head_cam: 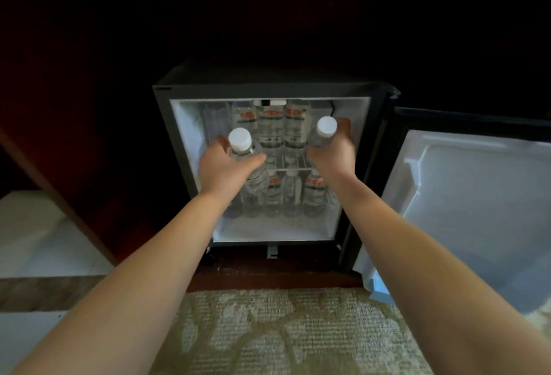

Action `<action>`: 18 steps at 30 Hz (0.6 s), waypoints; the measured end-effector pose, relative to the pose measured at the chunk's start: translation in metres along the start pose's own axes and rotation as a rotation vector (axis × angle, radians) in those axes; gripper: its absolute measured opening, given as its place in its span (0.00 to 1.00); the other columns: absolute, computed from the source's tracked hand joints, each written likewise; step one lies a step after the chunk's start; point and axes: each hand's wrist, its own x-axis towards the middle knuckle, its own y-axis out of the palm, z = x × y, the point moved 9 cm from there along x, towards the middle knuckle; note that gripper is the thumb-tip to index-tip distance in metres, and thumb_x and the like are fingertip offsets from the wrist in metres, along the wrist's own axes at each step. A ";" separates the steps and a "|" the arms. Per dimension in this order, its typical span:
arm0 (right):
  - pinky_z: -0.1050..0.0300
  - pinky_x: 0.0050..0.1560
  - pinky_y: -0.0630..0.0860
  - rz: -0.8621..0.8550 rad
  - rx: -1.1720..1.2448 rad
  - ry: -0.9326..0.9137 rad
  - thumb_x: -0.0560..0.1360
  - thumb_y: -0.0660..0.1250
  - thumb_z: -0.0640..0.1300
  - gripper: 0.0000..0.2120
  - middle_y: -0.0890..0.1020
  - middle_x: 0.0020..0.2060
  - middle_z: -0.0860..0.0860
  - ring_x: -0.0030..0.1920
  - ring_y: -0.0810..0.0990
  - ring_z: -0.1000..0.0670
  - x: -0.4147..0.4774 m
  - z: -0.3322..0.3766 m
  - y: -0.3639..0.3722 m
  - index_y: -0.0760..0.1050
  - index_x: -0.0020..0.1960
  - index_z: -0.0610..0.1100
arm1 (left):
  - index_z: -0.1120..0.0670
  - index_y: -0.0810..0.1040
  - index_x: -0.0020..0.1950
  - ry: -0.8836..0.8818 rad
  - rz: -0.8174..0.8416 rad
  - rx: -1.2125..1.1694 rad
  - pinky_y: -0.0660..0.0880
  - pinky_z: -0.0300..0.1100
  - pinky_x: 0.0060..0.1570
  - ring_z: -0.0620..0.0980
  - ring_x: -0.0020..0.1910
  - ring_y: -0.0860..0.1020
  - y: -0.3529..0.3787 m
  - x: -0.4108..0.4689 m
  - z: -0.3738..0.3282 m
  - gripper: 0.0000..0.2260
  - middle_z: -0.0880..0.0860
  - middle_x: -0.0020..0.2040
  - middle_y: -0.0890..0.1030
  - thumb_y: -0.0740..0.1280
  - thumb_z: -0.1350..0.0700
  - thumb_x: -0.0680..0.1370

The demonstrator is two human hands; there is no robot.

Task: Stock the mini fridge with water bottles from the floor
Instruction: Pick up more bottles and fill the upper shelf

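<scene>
Fridge: the mini fridge (185, 124) is seen open, with its door (477, 195) swung out to the right.
Upper shelf: a row of labelled bottles (269, 127) is stood upright at the back, above the wire shelf (293, 165); bare shelf is seen in front of them.
Lower level: a second row of bottles (314, 192) is stood under the shelf, across most of the width.
Left grip: the left grip (222, 167) is wrapped round the left bottle (256, 177) just below its white cap, and the bottle is held upright before the left side of the opening.
Right grip: the right grip (335, 151) is wrapped round the right bottle (323, 133) at its shoulder, and the bottle is held at the right side of the opening, near the upper shelf; the hand is blurred.
Done: most of the stocking is judged finished, since both levels are already lined with bottles.
Left: the two held bottles are yet to be set down, probably on the front of the upper shelf.
Floor: only carpet (283, 330) is seen before the fridge; whether more bottles wait out of view cannot be told.
</scene>
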 end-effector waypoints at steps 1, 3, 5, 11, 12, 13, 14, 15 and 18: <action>0.51 0.46 0.79 -0.002 -0.020 0.006 0.72 0.70 0.39 0.26 0.76 0.51 0.51 0.51 0.78 0.47 0.009 -0.003 0.005 0.63 0.65 0.48 | 0.54 0.76 0.53 0.005 -0.013 -0.008 0.76 0.49 0.55 0.48 0.51 0.79 0.002 0.005 0.005 0.21 0.49 0.51 0.81 0.78 0.50 0.65; 0.52 0.49 0.77 -0.005 -0.030 0.045 0.72 0.70 0.39 0.25 0.77 0.54 0.50 0.54 0.78 0.47 0.025 -0.010 0.012 0.64 0.65 0.49 | 0.54 0.77 0.53 0.014 -0.034 -0.002 0.77 0.50 0.55 0.48 0.51 0.79 0.005 0.014 0.012 0.21 0.49 0.50 0.82 0.78 0.50 0.64; 0.55 0.49 0.75 -0.014 -0.037 0.060 0.72 0.71 0.39 0.25 0.77 0.56 0.50 0.56 0.78 0.47 0.040 -0.014 0.016 0.66 0.65 0.48 | 0.53 0.77 0.53 0.017 -0.038 0.003 0.77 0.52 0.54 0.48 0.51 0.80 0.010 0.022 0.014 0.22 0.49 0.50 0.82 0.78 0.48 0.63; 0.58 0.43 0.72 -0.046 -0.080 0.038 0.72 0.71 0.44 0.28 0.76 0.54 0.52 0.51 0.77 0.51 0.078 -0.021 0.027 0.64 0.68 0.49 | 0.52 0.76 0.58 0.032 -0.024 0.018 0.77 0.51 0.55 0.50 0.53 0.79 0.027 0.037 0.011 0.25 0.49 0.53 0.81 0.78 0.49 0.64; 0.57 0.43 0.72 -0.039 -0.084 0.034 0.72 0.71 0.46 0.29 0.76 0.56 0.51 0.54 0.78 0.50 0.084 -0.022 0.031 0.63 0.68 0.49 | 0.52 0.76 0.58 0.039 -0.021 0.029 0.76 0.50 0.55 0.50 0.53 0.78 0.030 0.039 0.010 0.25 0.49 0.53 0.81 0.78 0.50 0.64; 0.58 0.45 0.72 -0.034 -0.081 0.034 0.72 0.71 0.48 0.30 0.76 0.59 0.50 0.56 0.78 0.48 0.088 -0.021 0.034 0.62 0.69 0.49 | 0.53 0.76 0.58 0.047 -0.016 0.043 0.76 0.49 0.55 0.50 0.53 0.78 0.032 0.040 0.008 0.24 0.50 0.53 0.81 0.78 0.50 0.64; 0.58 0.46 0.71 -0.030 -0.071 0.038 0.71 0.72 0.50 0.31 0.75 0.62 0.50 0.59 0.77 0.48 0.093 -0.023 0.037 0.62 0.70 0.50 | 0.53 0.76 0.57 0.057 -0.009 0.052 0.76 0.48 0.54 0.50 0.53 0.78 0.035 0.040 0.005 0.24 0.50 0.53 0.81 0.78 0.50 0.65; 0.58 0.47 0.71 -0.034 -0.061 0.042 0.72 0.72 0.51 0.32 0.74 0.63 0.50 0.60 0.76 0.48 0.096 -0.024 0.038 0.62 0.70 0.50 | 0.54 0.76 0.57 0.064 -0.003 0.057 0.76 0.47 0.54 0.50 0.52 0.78 0.037 0.041 0.004 0.24 0.51 0.53 0.81 0.78 0.50 0.65; 0.57 0.56 0.71 -0.067 -0.053 0.028 0.73 0.71 0.49 0.32 0.73 0.66 0.49 0.65 0.74 0.47 0.100 -0.030 0.037 0.60 0.72 0.49 | 0.55 0.76 0.56 0.070 0.012 0.062 0.75 0.44 0.50 0.51 0.51 0.78 0.043 0.042 0.002 0.23 0.52 0.52 0.80 0.78 0.50 0.65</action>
